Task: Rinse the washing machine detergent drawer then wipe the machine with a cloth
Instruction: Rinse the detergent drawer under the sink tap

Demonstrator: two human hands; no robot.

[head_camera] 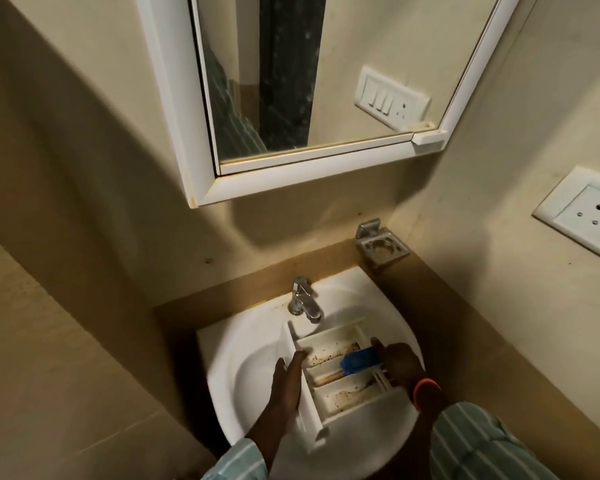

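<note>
Striped sleeves in pale green cloth frame the bottom edge, both cut off by it. Above them the white plastic detergent drawer lies tilted across the round, glossy white sink, its long boxy body split into three compartments speckled with brown grime; a blue insert sits in the middle one.

At the drawer's front panel the left hand lies along the edge, its fingers nearly straight and pressed against the plastic, thumb on the far side. At the opposite end the right hand curls over the drawer's back end, just beside the blue insert; how tightly those fingers close is hidden by the back of the hand. An orange band rings that wrist.

Beyond the fingertips a chrome tap stands over the drawer's far corner. Whether water runs is hard to make out. Sink rim stays open left of the left hand; a metal holder and beige wall close in on the right.
</note>
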